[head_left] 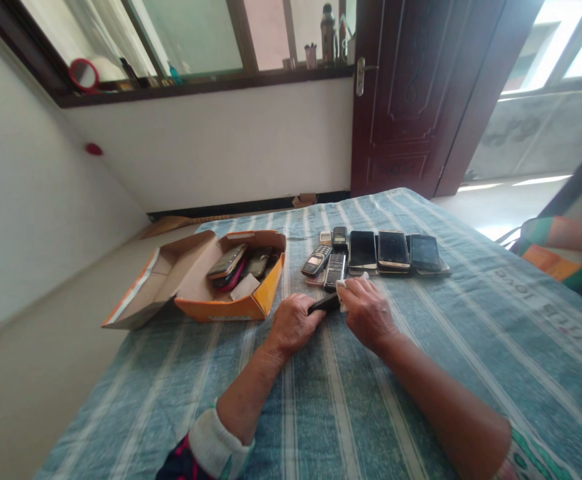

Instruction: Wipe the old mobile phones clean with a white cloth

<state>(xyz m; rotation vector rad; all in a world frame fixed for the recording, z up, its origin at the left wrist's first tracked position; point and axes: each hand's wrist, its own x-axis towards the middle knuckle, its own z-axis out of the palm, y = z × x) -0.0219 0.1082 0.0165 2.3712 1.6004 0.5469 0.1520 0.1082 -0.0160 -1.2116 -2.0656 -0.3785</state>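
Note:
My left hand (295, 323) is closed around one end of a dark mobile phone (325, 304), held low over the striped cloth. At the phone's other end, my right hand (368, 312) pinches a white cloth or tissue (341, 293) against it. Just beyond my hands lie several old keypad phones, among them a grey keypad phone (317, 261) and a slim one (335, 271). To their right, touchscreen phones sit in a row of stacks: a black one (362, 251), a gold-framed one (393, 251) and a dark one (425, 253).
An orange cardboard box (225, 310) with its lid folded open stands left of my hands, holding several phones (227, 263). A blue striped cloth (195, 413) covers the surface. Behind are a white wall, a windowsill with bottles, and a dark red door (411, 93).

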